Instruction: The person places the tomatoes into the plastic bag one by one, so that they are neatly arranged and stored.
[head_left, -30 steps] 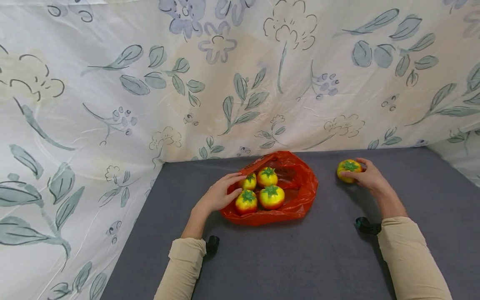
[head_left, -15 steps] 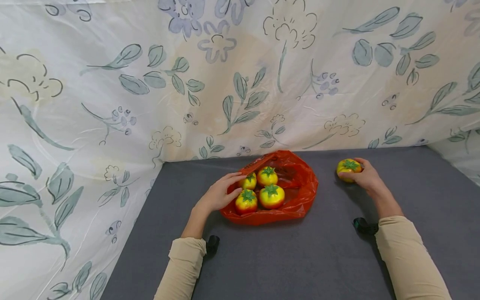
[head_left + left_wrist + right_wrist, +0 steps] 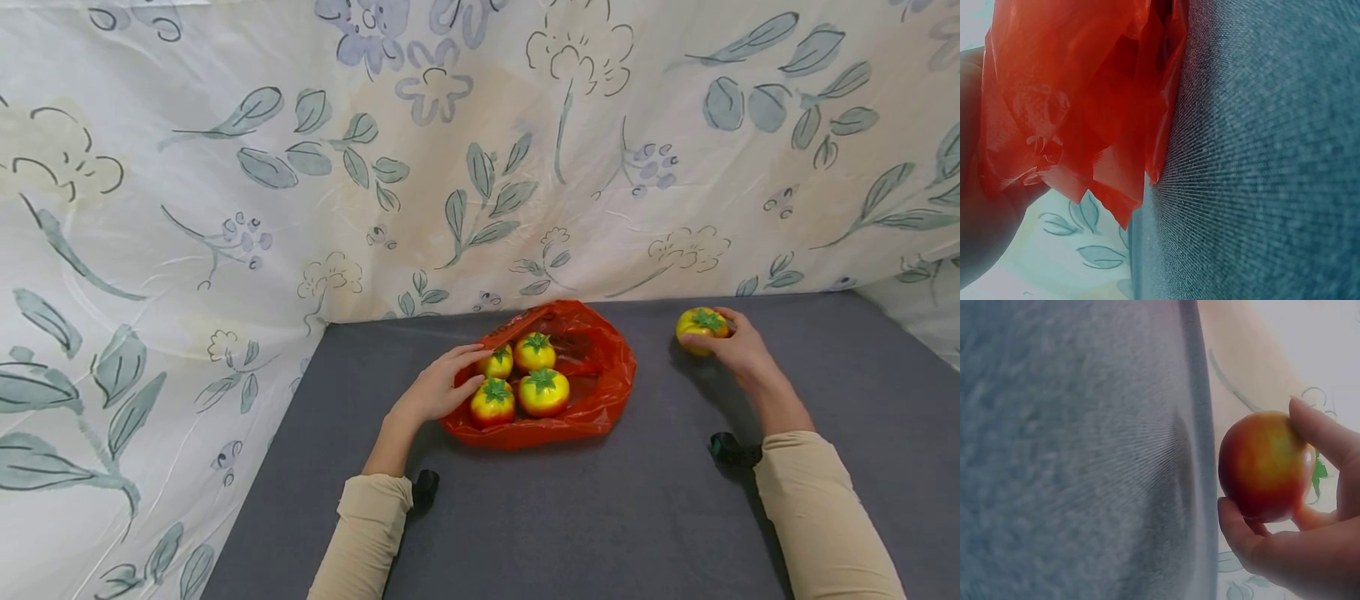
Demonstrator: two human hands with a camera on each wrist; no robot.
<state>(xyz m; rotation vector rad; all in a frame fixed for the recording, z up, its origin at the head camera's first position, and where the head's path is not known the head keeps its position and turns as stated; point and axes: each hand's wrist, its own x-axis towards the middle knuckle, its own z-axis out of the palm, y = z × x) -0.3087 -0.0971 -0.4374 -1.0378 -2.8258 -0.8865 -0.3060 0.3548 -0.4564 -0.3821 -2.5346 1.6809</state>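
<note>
A red plastic bag (image 3: 611,379) lies with its mouth open on the grey table, its rim spread wide. Several yellow-and-red tomatoes with green star-shaped leaf tops sit inside, one tomato (image 3: 544,393) nearest the front. My left hand (image 3: 435,387) holds the bag's left rim; in the left wrist view the red film (image 3: 1072,94) hides most of the fingers. Off to the right of the bag, my right hand (image 3: 742,346) grips a single tomato (image 3: 699,332) between thumb and fingers. In the right wrist view that tomato (image 3: 1263,465) is held up, apart from the table surface.
The dark grey table (image 3: 570,517) extends in front of the bag and to both sides. A floral cloth (image 3: 480,208) hangs directly behind the table and along the left side. Black straps (image 3: 731,450) sit at both wrists.
My right hand has shifted slightly up and to the right with the tomato, which is tilted a little differently. The left hand and the bag have stayed in place.
</note>
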